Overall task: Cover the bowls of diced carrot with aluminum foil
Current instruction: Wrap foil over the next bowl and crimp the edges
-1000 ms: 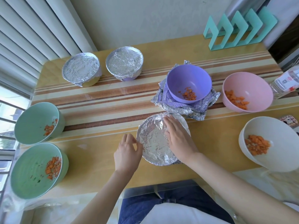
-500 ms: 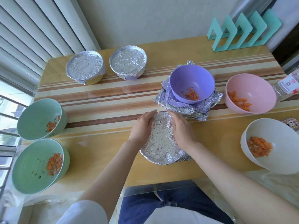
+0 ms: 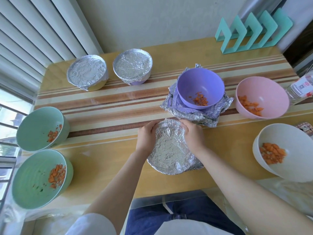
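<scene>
Looking down from the head camera, my left hand [image 3: 146,138] and my right hand [image 3: 192,135] each curl round the far rim of the round foil-wrapped bowl [image 3: 169,150], pinching its crinkled silver sheet down over the edge. It sits on the near half of the table, right in front of me.

I judge the foil thin and light. It should hold a crease but tear if dragged, and the bowl may skate on the shiny top. The rim is the place to grip, working round to the loose flap at the near right.

The glossy yellow wooden table [image 3: 110,158] has brown and cream stripes. Just beyond my hands a purple plastic bowl [image 3: 200,87] stands on a stack of foil sheets [image 3: 196,116]. A pink bowl [image 3: 261,97], a white bowl [image 3: 288,150] and two mint-green bowls [image 3: 40,128] sit open, showing diced carrot. Two bowls already covered in foil [image 3: 87,73] stand at the far left. A teal zigzag rack [image 3: 250,31] leans by the wall, and white blinds [image 3: 33,31] hang on the left.
</scene>
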Available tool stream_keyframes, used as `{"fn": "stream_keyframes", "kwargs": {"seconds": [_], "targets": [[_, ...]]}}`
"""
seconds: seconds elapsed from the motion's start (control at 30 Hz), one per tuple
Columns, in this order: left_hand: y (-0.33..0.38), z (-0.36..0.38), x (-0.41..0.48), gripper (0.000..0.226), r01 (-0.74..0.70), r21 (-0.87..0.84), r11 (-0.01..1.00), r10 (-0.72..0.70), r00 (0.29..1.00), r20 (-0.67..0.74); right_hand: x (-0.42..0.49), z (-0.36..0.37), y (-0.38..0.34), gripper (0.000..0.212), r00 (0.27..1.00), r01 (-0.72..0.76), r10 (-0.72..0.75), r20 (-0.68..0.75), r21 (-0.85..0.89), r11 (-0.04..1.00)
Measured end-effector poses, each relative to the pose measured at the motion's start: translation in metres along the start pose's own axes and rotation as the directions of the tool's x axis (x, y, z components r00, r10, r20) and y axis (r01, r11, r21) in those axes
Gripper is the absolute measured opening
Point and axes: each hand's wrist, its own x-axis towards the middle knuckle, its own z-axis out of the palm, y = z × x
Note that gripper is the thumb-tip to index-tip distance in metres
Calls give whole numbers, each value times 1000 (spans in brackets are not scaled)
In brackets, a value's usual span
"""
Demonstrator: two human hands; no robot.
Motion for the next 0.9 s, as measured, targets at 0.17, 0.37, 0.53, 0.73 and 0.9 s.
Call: {"fn": "stream_keyframes", "kwargs": {"seconds": [0.17, 0.37, 0.53, 0.73, 0.9], "targets": [[-2, 1, -2, 21, 21, -1, 1000, -21, 1000, 6, 0, 0, 0, 35, 1000, -8, 8, 10, -5, 1000], [-3, 3, -11, 22, -26, 1, 1000, 25, 994, 102, -9, -9, 2, 37, 986, 125, -117, 118, -66, 990], [0, 8, -19, 25, -15, 2, 1000, 15, 986, 165, 4, -13, -3, 36, 901, 285, -248, 355, -55, 957], [-6, 9, -40, 23, 105, -40, 994, -103, 993, 54, 10, -15, -4, 31, 896, 189, -157, 415, -38, 981], [-5, 12, -41, 24, 122, -39, 992, -122, 993, 9, 8, -10, -3, 32, 919, 196, -164, 358, -55, 979]]}}
